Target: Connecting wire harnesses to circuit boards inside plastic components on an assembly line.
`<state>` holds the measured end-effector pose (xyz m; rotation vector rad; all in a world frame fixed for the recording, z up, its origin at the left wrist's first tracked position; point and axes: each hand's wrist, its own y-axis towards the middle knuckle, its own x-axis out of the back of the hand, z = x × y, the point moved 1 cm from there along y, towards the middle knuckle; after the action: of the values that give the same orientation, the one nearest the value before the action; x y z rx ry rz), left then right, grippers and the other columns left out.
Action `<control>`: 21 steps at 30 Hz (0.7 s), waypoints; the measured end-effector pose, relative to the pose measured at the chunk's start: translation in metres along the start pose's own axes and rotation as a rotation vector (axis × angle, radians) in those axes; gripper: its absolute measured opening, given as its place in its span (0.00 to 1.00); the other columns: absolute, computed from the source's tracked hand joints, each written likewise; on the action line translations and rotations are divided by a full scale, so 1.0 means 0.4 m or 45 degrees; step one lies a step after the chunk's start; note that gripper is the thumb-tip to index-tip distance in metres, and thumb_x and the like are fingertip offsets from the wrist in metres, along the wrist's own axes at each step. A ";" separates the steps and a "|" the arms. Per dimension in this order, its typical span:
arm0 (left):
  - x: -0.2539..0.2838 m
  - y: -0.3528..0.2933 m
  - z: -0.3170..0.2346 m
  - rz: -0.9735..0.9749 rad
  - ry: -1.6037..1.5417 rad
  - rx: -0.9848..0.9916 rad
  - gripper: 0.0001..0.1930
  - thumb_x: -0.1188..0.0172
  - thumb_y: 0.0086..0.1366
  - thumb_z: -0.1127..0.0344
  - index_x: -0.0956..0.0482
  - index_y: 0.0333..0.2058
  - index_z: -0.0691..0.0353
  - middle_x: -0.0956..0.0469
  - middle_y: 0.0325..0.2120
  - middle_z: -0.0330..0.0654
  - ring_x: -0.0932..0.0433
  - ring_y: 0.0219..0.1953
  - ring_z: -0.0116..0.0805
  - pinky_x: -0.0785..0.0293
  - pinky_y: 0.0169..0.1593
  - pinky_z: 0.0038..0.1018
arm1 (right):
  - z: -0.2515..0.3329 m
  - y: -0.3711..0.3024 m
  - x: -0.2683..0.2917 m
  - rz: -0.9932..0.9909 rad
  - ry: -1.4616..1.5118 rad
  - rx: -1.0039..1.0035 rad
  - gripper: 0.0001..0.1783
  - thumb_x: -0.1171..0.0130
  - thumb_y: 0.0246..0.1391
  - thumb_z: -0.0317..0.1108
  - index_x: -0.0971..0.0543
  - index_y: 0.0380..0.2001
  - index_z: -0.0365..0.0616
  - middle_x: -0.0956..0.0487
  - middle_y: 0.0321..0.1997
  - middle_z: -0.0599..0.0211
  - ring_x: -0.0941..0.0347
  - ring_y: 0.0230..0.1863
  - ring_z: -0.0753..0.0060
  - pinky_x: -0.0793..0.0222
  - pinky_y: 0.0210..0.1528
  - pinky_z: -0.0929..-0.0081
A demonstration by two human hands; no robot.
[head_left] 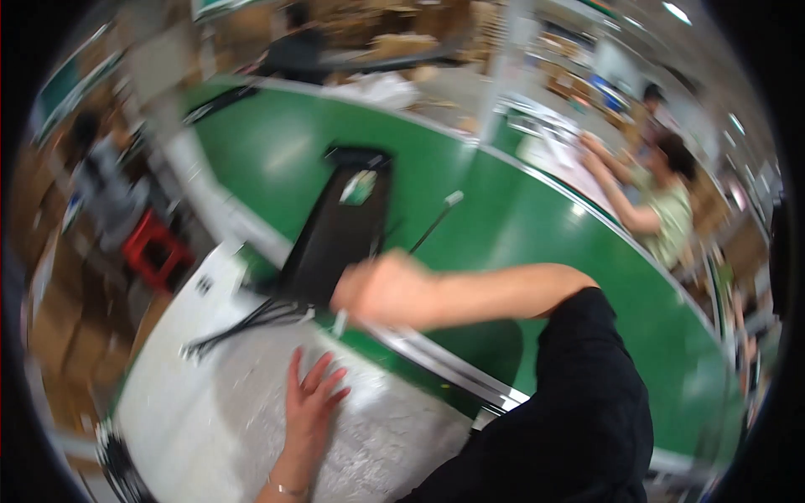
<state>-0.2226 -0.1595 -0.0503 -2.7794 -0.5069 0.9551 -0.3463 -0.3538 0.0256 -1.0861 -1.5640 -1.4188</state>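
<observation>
My right hand [386,289] is blurred by motion and looks closed, over the near edge of the green conveyor belt. A thin black cable [429,230] with a white end runs from it toward the far right, and a small white piece shows under the fingers. My left hand [310,398] has its fingers spread, holding nothing, over a pale worktable [251,419] covered with clear plastic. Just beyond my right hand, a long black panel-like part [340,226] with a green and white label lies on the belt. Several black cables [247,325] with white ends lie beside its near end.
Another dark part [220,104] lies at the belt's far left. A co-worker in light green [667,214] reaches over white items at the right. At left, a person [109,184] is near a red stool [158,251]. More black cables [117,465] hang at the worktable's lower left.
</observation>
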 end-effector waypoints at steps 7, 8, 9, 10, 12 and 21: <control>0.112 -0.140 -0.023 0.032 -0.317 -0.009 0.25 0.44 0.53 0.60 0.29 0.51 0.60 0.29 0.51 0.44 0.32 0.54 0.36 0.38 0.58 0.40 | 0.306 -0.072 0.049 -0.262 0.352 0.220 0.19 0.42 0.46 0.46 0.31 0.31 0.42 0.31 0.31 0.62 0.30 0.28 0.63 0.32 0.21 0.69; 0.134 -0.173 -0.038 0.146 -0.325 -0.080 0.29 0.45 0.53 0.59 0.33 0.55 0.62 0.32 0.54 0.47 0.34 0.57 0.41 0.41 0.60 0.36 | 0.294 -0.085 0.086 -0.242 0.359 0.180 0.23 0.41 0.46 0.49 0.32 0.35 0.41 0.32 0.35 0.59 0.30 0.30 0.62 0.31 0.22 0.69; 0.176 -0.265 -0.041 -0.313 0.058 -0.366 0.13 0.45 0.65 0.72 0.31 0.45 0.75 0.26 0.38 0.42 0.25 0.33 0.30 0.29 0.40 0.16 | 0.282 -0.104 0.111 -0.343 0.310 0.116 0.19 0.43 0.49 0.47 0.31 0.31 0.42 0.32 0.31 0.62 0.30 0.29 0.63 0.31 0.22 0.69; 0.209 -0.315 -0.027 -0.338 0.066 -0.361 0.13 0.45 0.65 0.72 0.31 0.45 0.75 0.26 0.38 0.42 0.25 0.33 0.30 0.29 0.40 0.16 | 0.277 -0.109 0.120 -0.390 0.331 0.151 0.16 0.44 0.51 0.46 0.31 0.29 0.43 0.32 0.29 0.64 0.30 0.28 0.63 0.32 0.22 0.69; 0.262 -0.403 -0.007 -0.417 0.301 -0.533 0.15 0.45 0.64 0.71 0.32 0.47 0.73 0.27 0.41 0.42 0.27 0.37 0.31 0.31 0.43 0.19 | 0.266 -0.095 0.117 -0.483 0.380 0.191 0.13 0.48 0.54 0.43 0.30 0.24 0.44 0.31 0.23 0.67 0.29 0.26 0.64 0.31 0.21 0.69; 0.194 -0.792 0.001 -1.511 1.611 -0.749 0.27 0.42 0.62 0.65 0.37 0.58 0.63 0.35 0.56 0.46 0.36 0.56 0.38 0.40 0.58 0.32 | 0.308 0.084 -0.010 0.287 0.681 0.109 0.14 0.55 0.60 0.38 0.33 0.46 0.44 0.24 0.22 0.54 0.26 0.24 0.47 0.32 0.25 0.56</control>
<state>-0.2492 0.1635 -0.0135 -2.0296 -1.8615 -1.2004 -0.3118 -0.2309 0.0211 -0.7237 -1.0725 -1.3337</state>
